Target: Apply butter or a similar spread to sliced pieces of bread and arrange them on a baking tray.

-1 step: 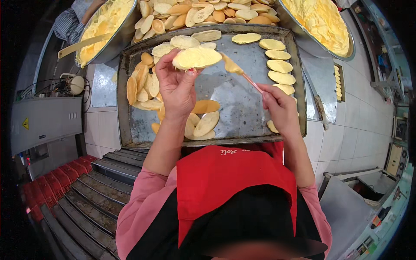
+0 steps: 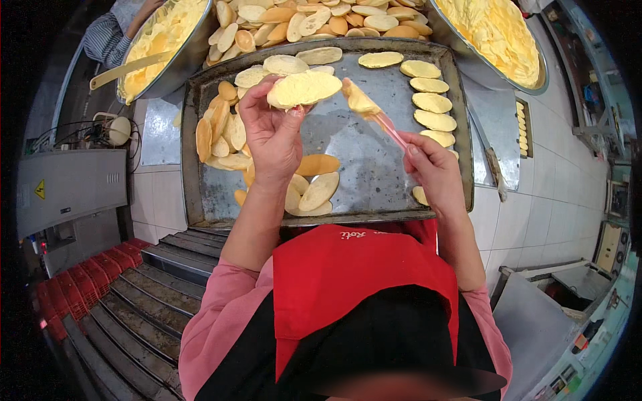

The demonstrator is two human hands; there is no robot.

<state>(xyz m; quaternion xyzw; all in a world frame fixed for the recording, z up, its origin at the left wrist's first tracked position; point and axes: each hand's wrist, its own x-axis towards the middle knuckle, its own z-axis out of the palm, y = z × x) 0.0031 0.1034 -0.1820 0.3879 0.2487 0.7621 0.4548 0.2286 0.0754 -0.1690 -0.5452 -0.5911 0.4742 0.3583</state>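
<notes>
My left hand [image 2: 271, 137] is closed around the edge of an oval bread slice [image 2: 304, 89], holding it above the tray. Pale yellow cream covers the slice's upper face. My right hand [image 2: 433, 164] grips the pink handle of a small spreader [image 2: 364, 105], whose blade is coated in cream and sits just right of the slice, apart from it. Below them lies a worn metal tray [image 2: 374, 170]. Plain bread slices [image 2: 221, 123] are heaped along its left side, and cream-coated slices [image 2: 431, 102] form a column along its right side.
Bowls of yellow cream stand at the far left [image 2: 167, 50] and far right [image 2: 491, 40], the left one with a spatula [image 2: 130, 70] across its rim. More bread slices [image 2: 314, 23] are piled beyond the tray. A long knife [image 2: 491, 157] lies right. Another person's striped sleeve [image 2: 107, 40] shows far left.
The spreader has turned slightly in my right hand, so more of its cream-coated blade shows. The slice in my left hand has barely shifted.
</notes>
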